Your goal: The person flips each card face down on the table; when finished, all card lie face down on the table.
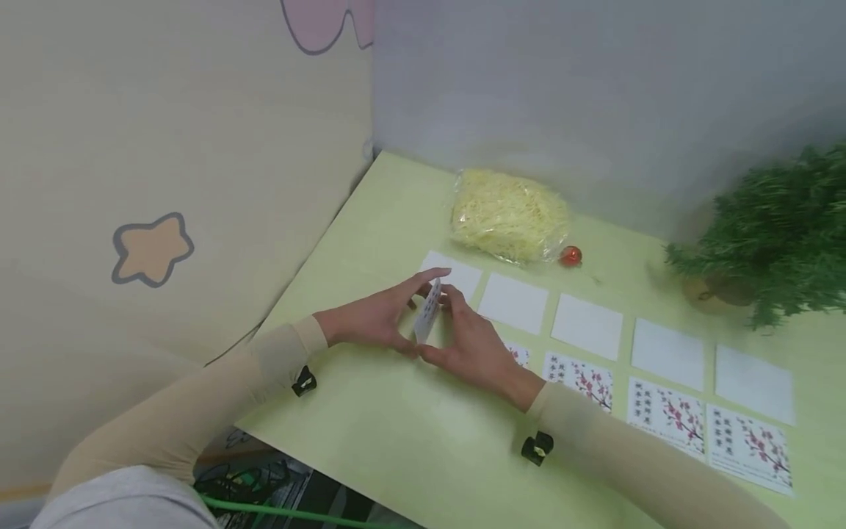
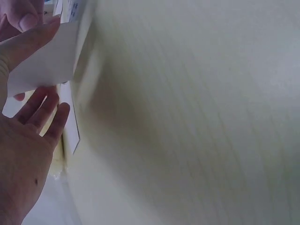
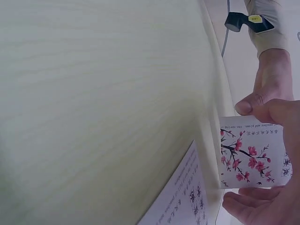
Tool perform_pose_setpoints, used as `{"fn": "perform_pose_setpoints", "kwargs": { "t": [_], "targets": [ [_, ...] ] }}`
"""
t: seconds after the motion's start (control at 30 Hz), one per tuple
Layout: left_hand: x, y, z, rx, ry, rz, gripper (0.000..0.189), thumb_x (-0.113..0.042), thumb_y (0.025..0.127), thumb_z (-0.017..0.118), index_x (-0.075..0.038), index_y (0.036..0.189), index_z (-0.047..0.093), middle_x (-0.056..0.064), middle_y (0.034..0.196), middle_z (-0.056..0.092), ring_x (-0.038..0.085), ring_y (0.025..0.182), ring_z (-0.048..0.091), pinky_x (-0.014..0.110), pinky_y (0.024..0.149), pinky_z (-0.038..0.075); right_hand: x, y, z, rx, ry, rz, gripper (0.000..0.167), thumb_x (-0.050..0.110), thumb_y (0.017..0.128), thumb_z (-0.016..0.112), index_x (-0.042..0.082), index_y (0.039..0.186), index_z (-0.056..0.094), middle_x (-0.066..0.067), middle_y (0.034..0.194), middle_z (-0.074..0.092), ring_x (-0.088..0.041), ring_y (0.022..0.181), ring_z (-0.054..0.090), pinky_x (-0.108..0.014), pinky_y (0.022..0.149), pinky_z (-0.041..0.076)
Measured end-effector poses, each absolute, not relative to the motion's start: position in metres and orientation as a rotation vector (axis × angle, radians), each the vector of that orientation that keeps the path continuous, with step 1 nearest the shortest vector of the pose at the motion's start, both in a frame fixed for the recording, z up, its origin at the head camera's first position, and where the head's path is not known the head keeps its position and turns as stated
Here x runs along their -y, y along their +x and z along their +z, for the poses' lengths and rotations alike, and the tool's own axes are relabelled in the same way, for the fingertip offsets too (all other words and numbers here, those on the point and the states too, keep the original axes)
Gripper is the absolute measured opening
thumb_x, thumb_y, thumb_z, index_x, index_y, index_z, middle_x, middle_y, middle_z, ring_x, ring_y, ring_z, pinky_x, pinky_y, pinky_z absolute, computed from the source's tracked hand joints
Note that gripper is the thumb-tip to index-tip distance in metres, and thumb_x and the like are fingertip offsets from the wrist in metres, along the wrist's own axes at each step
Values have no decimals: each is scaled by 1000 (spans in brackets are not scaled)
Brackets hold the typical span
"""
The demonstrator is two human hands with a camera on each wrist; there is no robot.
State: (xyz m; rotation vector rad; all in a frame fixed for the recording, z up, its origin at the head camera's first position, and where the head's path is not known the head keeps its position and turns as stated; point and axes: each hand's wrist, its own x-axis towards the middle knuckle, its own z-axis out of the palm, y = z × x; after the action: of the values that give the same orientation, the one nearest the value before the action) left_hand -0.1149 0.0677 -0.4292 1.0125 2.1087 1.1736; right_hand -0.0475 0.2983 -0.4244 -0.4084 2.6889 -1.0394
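A white card [image 1: 428, 314] printed with pink blossom branches and dark lettering stands on edge above the table, between both hands. My left hand [image 1: 370, 317] holds it from the left, thumb on one edge and fingers at the opposite edge. From the right, my right hand [image 1: 481, 354] grips the same card, its thumb at the near edge and fingers at the far one. The left wrist view shows the card's blank back [image 2: 49, 65]; in the right wrist view its printed face [image 3: 253, 152] is seen. Nearest to the right hand lie printed cards [image 1: 578, 378], partly hidden by the arm.
Several blank white cards [image 1: 587, 325] form a row behind the printed ones on the yellow-green table [image 1: 370, 433]. At the back lie a clear bag of yellow shredded filler [image 1: 509, 213] and a red ball [image 1: 570, 256]. A green plant [image 1: 786, 228] stands at right.
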Motion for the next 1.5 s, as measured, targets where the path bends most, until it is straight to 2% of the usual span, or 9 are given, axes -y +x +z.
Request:
{"fn": "perform_pose_setpoints", "kwargs": {
  "t": [0.3,0.53,0.77,0.83,0.9,1.07,1.2,1.37,1.5],
  "targets": [
    [-70,-106,-452,-2183,1015,1274,133,-21,80,102,-37,176,11,-1,157,50,18,150,49,47,125,43,-296,-42,-427,-2702,-358,-1057,102,42,88,92,11,164,31,-18,162,58,-41,139,65,-54,116,52],
    [-72,-99,-465,-2187,986,1268,129,-34,82,101,-35,176,13,-7,162,53,15,153,50,48,128,40,-297,-34,-437,-2728,-385,-1054,102,41,87,93,1,163,38,-20,158,56,-37,147,55,-53,124,44],
    [-71,-109,-457,-2261,1093,1189,135,-22,77,103,-36,176,12,-4,152,62,16,142,56,50,123,41,-305,-29,-436,-2750,-373,-1308,114,32,84,98,9,169,27,-15,155,52,-35,138,59,-53,115,52],
    [-69,-113,-454,-2285,1094,1131,138,-19,75,104,-37,176,12,-5,151,62,17,139,56,50,122,40,-308,-30,-435,-2751,-423,-1408,107,25,83,99,10,166,34,-13,158,50,-36,142,57,-54,117,50],
    [-66,-116,-452,-2318,1080,1041,140,-18,73,104,-38,176,13,-7,153,61,17,139,54,51,122,37,-311,-31,-435,-2778,-515,-1413,90,20,82,98,8,156,48,-15,159,49,-38,144,56,-55,118,50],
    [-58,-121,-451,-2347,1065,869,137,-20,74,105,-43,176,17,-13,161,55,23,146,47,55,127,31,-318,-32,-442,-2918,-775,-1087,50,26,84,94,6,126,73,-20,159,49,-41,143,54,-55,114,52],
    [-55,-122,-451,-2348,1090,814,131,-23,75,104,-44,175,23,-13,166,51,27,152,44,56,126,34,-321,-34,-444,-2943,-900,-873,44,31,87,91,6,121,78,-18,154,55,-39,141,54,-51,119,49],
    [-52,-125,-451,-2389,1192,759,118,-26,76,104,-28,173,36,-3,162,56,25,150,49,53,129,33,-323,-39,-443,-2927,-969,-686,41,37,90,89,12,121,81,-12,141,66,-33,133,56,-47,118,48],
    [-51,-127,-450,-2411,1228,719,105,-26,80,102,-21,168,46,1,153,62,27,145,52,52,127,36,-323,-41,-444,-2909,-991,-543,43,42,93,87,14,125,80,-11,140,68,-32,131,56,-47,117,48]
  ]
}}
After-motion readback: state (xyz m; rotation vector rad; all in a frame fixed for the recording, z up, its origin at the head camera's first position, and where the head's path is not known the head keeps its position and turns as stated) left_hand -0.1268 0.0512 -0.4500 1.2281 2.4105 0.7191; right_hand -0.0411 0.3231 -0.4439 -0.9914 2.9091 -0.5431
